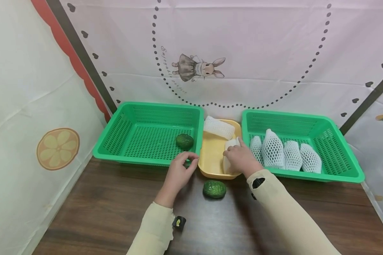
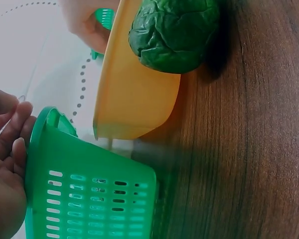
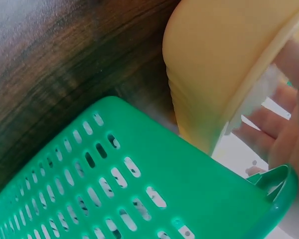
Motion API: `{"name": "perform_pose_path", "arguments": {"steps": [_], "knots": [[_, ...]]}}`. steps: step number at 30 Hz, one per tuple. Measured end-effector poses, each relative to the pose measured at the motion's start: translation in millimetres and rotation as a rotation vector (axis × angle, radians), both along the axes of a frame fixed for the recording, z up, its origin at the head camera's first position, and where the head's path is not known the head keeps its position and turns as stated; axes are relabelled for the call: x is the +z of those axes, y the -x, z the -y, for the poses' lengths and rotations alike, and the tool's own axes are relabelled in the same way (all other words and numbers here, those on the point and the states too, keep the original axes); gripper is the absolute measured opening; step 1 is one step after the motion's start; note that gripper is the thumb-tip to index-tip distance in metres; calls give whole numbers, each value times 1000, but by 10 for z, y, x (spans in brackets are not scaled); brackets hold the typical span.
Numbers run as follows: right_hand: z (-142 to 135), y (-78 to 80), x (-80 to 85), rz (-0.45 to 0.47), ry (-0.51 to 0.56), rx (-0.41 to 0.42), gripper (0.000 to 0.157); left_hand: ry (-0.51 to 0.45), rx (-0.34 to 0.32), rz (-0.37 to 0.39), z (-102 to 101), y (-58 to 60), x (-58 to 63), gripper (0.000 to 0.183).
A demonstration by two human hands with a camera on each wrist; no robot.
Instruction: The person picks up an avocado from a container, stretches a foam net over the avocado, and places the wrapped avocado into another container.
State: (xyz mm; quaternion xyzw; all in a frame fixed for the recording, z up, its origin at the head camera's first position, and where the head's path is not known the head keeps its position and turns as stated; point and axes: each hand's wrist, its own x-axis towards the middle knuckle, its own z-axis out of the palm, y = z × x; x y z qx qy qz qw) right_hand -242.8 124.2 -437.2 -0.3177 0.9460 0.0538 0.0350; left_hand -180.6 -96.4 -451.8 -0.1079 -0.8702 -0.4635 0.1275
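Observation:
In the head view my right hand point(image 1: 242, 157) reaches into the yellow tray point(image 1: 212, 156), its fingers gripping a white foam net sleeve point(image 1: 227, 164). Another foam net sleeve point(image 1: 219, 127) lies at the tray's far end. My left hand point(image 1: 180, 171) hovers at the near right corner of the left green basket point(image 1: 140, 161), fingers loosely curled with nothing seen in them. Inside that basket, by its right wall, sits a dark green avocado point(image 1: 184, 141). A second avocado point(image 1: 214, 189) rests bare on the table just in front of the tray.
On the right, another green basket point(image 1: 333, 141) holds several fruits in white foam nets point(image 1: 272, 148). Both baskets stand close against the tray, with a printed cloth point(image 1: 242, 53) behind them. The dark wood table point(image 1: 115, 205) runs along the front.

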Motion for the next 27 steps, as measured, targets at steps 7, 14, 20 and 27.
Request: {"name": "perform_pose_path", "arguments": {"steps": [7,14,20,27], "knots": [[-31,2,-78,-110,84,-6,27,-45,1,15,6,4,-5,8],[-114,-11,-86,-269,266,-37,23,-54,1,23,10,10,-16,8],[-168,-107,108,-204,532,-210,35,-58,4,42,4,11,-15,9],[-165,-314,310,100,956,-544,41,-71,-3,40,6,-6,-2,10]]}}
